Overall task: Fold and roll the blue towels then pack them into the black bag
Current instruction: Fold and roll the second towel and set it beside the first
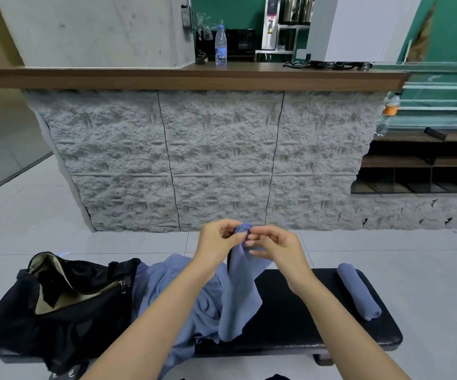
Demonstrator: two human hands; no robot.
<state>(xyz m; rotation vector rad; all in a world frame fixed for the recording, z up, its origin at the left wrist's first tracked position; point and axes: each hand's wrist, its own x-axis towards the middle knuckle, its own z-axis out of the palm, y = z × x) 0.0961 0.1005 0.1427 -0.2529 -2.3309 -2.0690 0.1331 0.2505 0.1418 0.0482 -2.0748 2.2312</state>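
Head view: one rolled towel (359, 292) lies right on the tabletop (304, 311); left hand (216, 239) and right hand (279, 249) pinch a hanging towel (239, 297) in their fingers (253, 244) (heap (167, 292) by black bag (57, 322) unfolded).

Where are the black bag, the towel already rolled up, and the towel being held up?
black bag (65, 333), head view, on its dark outer side.
rolled towel (358, 292), head view, middle of the roll.
held towel (239, 297), head view, on its hanging middle part.

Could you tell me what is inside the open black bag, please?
The black bag shows tan lining and a black flap; nothing blue shows. Its depths are hidden by its own fabric.
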